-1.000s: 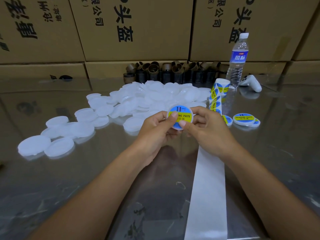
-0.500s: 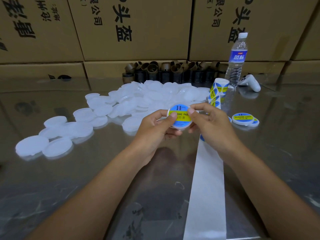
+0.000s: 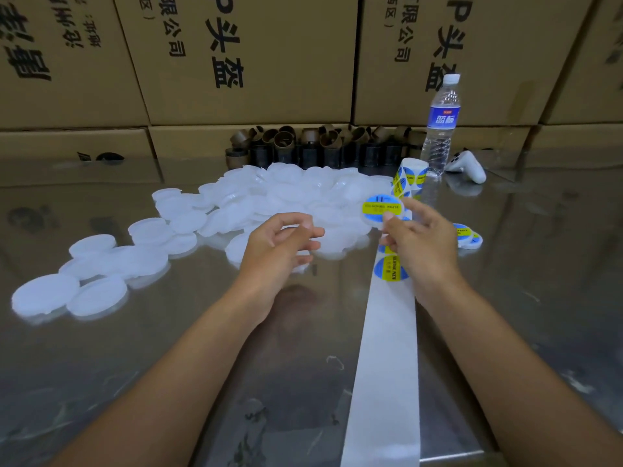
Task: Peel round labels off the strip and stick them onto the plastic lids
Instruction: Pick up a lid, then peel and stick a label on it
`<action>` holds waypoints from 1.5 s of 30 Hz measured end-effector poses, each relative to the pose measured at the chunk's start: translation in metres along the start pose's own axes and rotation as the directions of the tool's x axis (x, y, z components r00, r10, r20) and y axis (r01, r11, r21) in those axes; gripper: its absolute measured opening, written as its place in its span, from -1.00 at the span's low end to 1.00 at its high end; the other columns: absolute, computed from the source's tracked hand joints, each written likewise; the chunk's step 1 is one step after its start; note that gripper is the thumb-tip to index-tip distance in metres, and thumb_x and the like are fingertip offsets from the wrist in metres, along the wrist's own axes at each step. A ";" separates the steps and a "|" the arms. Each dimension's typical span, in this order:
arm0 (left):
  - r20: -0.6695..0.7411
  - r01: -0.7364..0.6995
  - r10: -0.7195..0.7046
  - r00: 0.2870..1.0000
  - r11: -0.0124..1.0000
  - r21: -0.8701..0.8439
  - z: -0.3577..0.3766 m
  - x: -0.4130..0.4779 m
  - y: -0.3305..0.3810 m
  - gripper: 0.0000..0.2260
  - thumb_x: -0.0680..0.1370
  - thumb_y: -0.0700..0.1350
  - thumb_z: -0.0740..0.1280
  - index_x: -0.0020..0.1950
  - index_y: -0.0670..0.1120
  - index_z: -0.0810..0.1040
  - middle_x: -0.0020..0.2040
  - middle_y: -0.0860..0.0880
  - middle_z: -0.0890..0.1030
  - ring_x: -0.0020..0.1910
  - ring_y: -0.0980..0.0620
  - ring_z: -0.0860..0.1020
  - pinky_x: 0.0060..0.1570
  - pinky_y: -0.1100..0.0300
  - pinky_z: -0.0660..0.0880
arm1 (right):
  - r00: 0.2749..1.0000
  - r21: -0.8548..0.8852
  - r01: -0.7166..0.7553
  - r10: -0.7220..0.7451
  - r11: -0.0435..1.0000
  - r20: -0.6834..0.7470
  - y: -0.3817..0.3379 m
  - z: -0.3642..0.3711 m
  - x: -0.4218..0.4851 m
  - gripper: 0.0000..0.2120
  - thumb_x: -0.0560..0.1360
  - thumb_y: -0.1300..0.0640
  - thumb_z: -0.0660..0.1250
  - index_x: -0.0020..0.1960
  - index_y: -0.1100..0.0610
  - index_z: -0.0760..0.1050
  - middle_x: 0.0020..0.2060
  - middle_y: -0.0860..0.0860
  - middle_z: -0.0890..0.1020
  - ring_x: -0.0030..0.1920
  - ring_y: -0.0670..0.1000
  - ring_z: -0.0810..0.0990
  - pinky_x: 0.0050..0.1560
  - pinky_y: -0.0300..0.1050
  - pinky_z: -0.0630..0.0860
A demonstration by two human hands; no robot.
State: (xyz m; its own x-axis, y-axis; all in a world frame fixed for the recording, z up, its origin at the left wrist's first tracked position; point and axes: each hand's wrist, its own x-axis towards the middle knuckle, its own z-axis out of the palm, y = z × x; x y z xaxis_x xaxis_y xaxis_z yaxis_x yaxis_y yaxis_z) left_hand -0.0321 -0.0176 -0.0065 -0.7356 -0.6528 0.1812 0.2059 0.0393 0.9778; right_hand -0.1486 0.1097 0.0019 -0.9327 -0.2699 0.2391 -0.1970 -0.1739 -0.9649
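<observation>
The strip (image 3: 384,365) runs up the steel table (image 3: 135,382) from its near edge, bare white paper for most of its length. Everything else sits around it.

Over the strip's far end the right hand (image 3: 424,247) pinches a labelled lid (image 3: 382,210) by its rim between thumb and forefinger. The blue and yellow face is turned this way and the lid is lifted off the table. The other fingers are loosely spread behind it. Under that hand a label (image 3: 391,267) is stuck to the strip, and beyond it the strip climbs into the roll (image 3: 409,175), which stands upright.

Left of the strip the left hand (image 3: 273,254) holds nothing, its fingers loosely curled with thumb and forefinger near each other. It hangs at the near edge of the pile (image 3: 269,197) of blank white lids. From here I cannot tell whether the fingertips brush the lids underneath. The pile trails off further left in a loose line of single lids.

Right of the strip, just past the right hand, lie two done lids (image 3: 468,235), one overlapping the other.

Beyond the strip's far end, near the roll, stand a water bottle (image 3: 440,129) and a white controller (image 3: 468,168). A row of brown cardboard cores (image 3: 320,146) is lined against the stacked boxes (image 3: 253,62).
</observation>
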 end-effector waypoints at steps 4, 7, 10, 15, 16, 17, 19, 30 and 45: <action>-0.113 -0.085 0.102 0.988 0.985 0.149 -0.007 0.005 -0.002 -0.88 0.57 -0.24 0.29 -0.09 -0.03 0.54 -0.17 0.08 0.67 -0.12 0.11 0.61 -0.06 0.24 0.52 | 0.940 0.123 -0.122 0.154 0.985 -0.304 0.007 -0.013 0.016 -0.68 0.51 0.28 0.32 0.24 0.23 0.40 -0.44 0.00 0.56 -0.41 -0.10 0.58 -0.25 -0.27 0.54; -0.177 -0.176 0.263 0.948 0.902 0.395 -0.011 0.007 -0.006 -0.88 0.56 -0.25 0.30 -0.10 -0.03 0.51 -0.11 0.12 0.58 -0.08 0.11 0.54 -0.08 0.46 0.41 | 0.877 0.238 -0.169 0.257 0.956 -0.407 0.011 -0.022 0.023 -0.60 0.50 0.35 0.26 0.31 0.24 0.29 -0.32 0.03 0.55 -0.44 -0.10 0.56 -0.20 -0.19 0.54; -0.178 -0.157 0.323 0.929 0.783 0.602 -0.018 0.010 -0.012 -0.89 0.56 -0.24 0.30 0.05 -0.07 0.51 0.06 0.03 0.52 0.08 0.07 0.46 -0.05 0.44 0.30 | 0.836 0.220 -0.161 0.252 0.962 -0.488 0.014 -0.027 0.026 -0.65 0.47 0.38 0.25 0.24 0.25 0.36 -0.06 0.18 0.59 -0.39 -0.06 0.56 -0.20 -0.17 0.54; -0.193 -0.040 0.280 0.941 0.656 0.754 -0.024 0.010 -0.014 -0.67 0.55 -0.23 0.31 0.31 -0.15 0.46 0.37 -0.12 0.39 0.39 -0.09 0.28 0.32 0.20 0.17 | 0.819 0.204 -0.163 0.247 0.965 -0.517 0.016 -0.031 0.032 -0.75 0.46 0.37 0.29 0.11 0.18 0.47 -0.13 0.11 0.58 -0.45 -0.12 0.54 -0.45 -0.37 0.47; -0.191 -0.021 0.257 0.947 0.645 0.764 -0.025 0.009 -0.013 -0.64 0.55 -0.22 0.32 0.35 -0.17 0.44 0.39 -0.14 0.38 0.42 -0.10 0.26 0.38 0.13 0.16 | 0.823 0.173 -0.168 0.234 0.971 -0.517 0.015 -0.031 0.033 -0.76 0.46 0.35 0.30 0.11 0.18 0.49 -0.20 0.07 0.56 -0.44 -0.10 0.55 -0.43 -0.35 0.47; -0.192 0.007 0.223 0.956 0.634 0.773 -0.025 0.010 -0.013 -0.61 0.56 -0.20 0.31 0.39 -0.17 0.41 0.42 -0.15 0.35 0.44 -0.12 0.23 0.41 0.07 0.16 | 0.828 0.129 -0.176 0.217 0.976 -0.517 0.016 -0.031 0.034 -0.77 0.46 0.34 0.30 0.09 0.17 0.51 -0.24 0.05 0.57 -0.38 -0.04 0.57 -0.35 -0.29 0.49; -0.194 0.068 0.144 0.970 0.609 0.790 -0.026 0.010 -0.014 -0.55 0.58 -0.13 0.30 0.46 -0.14 0.33 0.49 -0.16 0.27 0.48 -0.14 0.17 0.44 0.02 0.14 | 0.834 0.044 -0.183 0.179 0.982 -0.522 0.018 -0.031 0.037 -0.81 0.46 0.34 0.29 0.04 0.16 0.52 -0.18 0.11 0.63 -0.21 0.06 0.61 -0.14 -0.14 0.54; -0.228 0.122 0.100 0.968 0.608 0.784 -0.030 0.017 -0.017 -0.53 0.57 -0.14 0.31 0.47 -0.10 0.32 0.42 -0.15 0.37 0.43 -0.18 0.20 0.36 0.07 0.17 | 0.852 -0.209 0.086 -0.181 0.974 -0.492 0.007 -0.020 0.021 -0.78 0.44 0.35 0.21 -0.01 0.12 0.51 -0.02 0.07 0.60 -0.08 -0.10 0.57 0.01 -0.31 0.46; -0.036 -0.299 0.390 0.920 0.760 0.576 -0.014 0.007 -0.009 -0.50 0.42 -0.16 0.50 0.31 0.00 0.41 0.17 0.16 0.44 0.14 0.20 0.39 0.04 0.47 0.28 | 0.907 -0.290 0.413 -0.362 0.863 0.215 0.006 0.007 -0.016 -0.77 0.48 0.31 0.28 -0.15 -0.02 0.49 -0.27 -0.12 0.54 -0.35 -0.13 0.47 -0.31 -0.38 0.34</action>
State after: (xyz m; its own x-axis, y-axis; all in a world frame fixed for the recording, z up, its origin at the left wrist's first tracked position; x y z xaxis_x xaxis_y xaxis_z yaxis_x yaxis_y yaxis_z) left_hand -0.0297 -0.0332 -0.0156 -0.5731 -0.6128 0.5441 0.0049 0.6614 0.7500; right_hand -0.1328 0.1066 -0.0072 -0.7098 -0.3854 0.5896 -0.6430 0.0128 -0.7658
